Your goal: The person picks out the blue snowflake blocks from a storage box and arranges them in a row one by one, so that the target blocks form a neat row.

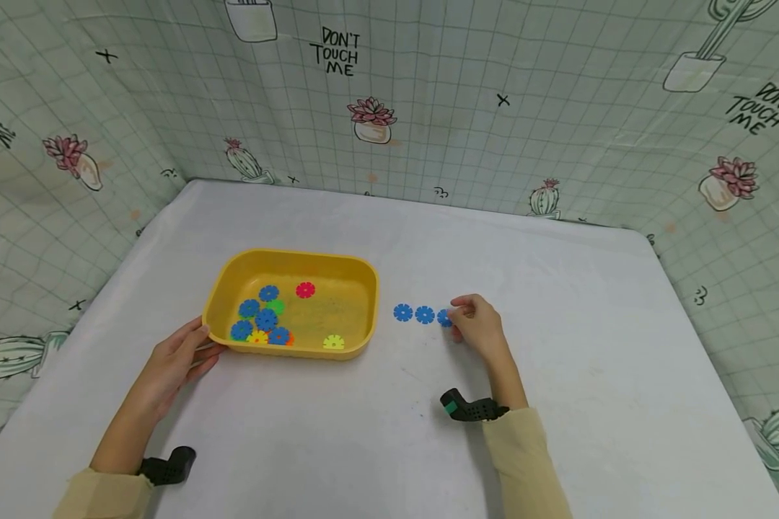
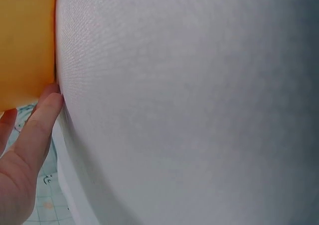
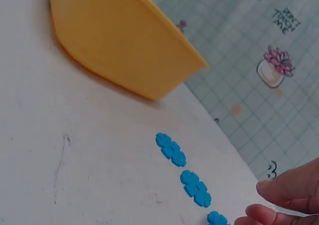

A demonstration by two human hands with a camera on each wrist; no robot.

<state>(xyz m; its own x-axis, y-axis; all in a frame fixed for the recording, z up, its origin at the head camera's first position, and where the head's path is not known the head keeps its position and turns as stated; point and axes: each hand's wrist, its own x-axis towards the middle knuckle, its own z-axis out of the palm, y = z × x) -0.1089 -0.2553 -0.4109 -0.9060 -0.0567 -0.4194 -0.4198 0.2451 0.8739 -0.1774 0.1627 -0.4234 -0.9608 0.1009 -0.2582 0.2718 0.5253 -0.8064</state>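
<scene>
My left hand [image 1: 178, 357] is at the near left corner of a yellow tray [image 1: 311, 353]. Its fingers [image 2: 37, 130] look fairly straight and touch the tray's outer wall. To the right of the tray, three blue snowflake discs lie in a row on the table: a left disc [image 1: 403, 312], a middle disc [image 1: 425, 314] and a right disc [image 1: 444, 318]. My right hand [image 1: 479, 328] is at the right disc, partly covering it. In the right wrist view its thumb and finger stand apart, with nothing visible between them.
Inside the tray lie several blue discs [image 1: 266, 319], mostly at the left, plus a red disc [image 1: 305, 290], a green one [image 1: 275, 306], a yellow one [image 1: 257, 336] and a yellow-green one [image 1: 334, 342]. The white table [image 1: 363, 432] meets a patterned cloth backdrop [image 1: 441, 130] behind.
</scene>
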